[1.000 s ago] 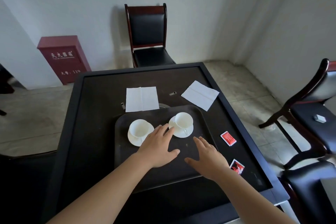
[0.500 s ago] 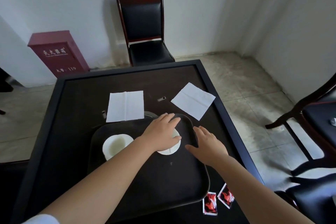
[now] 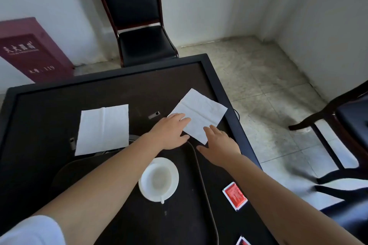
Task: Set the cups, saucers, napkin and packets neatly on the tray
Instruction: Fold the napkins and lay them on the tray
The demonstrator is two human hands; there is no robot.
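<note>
A person's left hand (image 3: 169, 132) and right hand (image 3: 220, 146) lie flat, fingers spread and grasping nothing, on the near edge of a white napkin (image 3: 199, 114) at the dark tabletop's (image 3: 49, 105) right side. A second napkin (image 3: 103, 128) lies to the left. One cup on its saucer (image 3: 158, 179) sits on the dark tray (image 3: 179, 215); the left forearm may hide another. One red packet (image 3: 235, 195) lies right of the tray, and a second (image 3: 242, 241) is cut off below.

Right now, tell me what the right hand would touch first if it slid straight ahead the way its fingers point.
The right hand points up and slightly left, and its fingertips already reach the near edge of the tilted white napkin on the table. That napkin comes first; whether they touch it yet is unclear.
</note>
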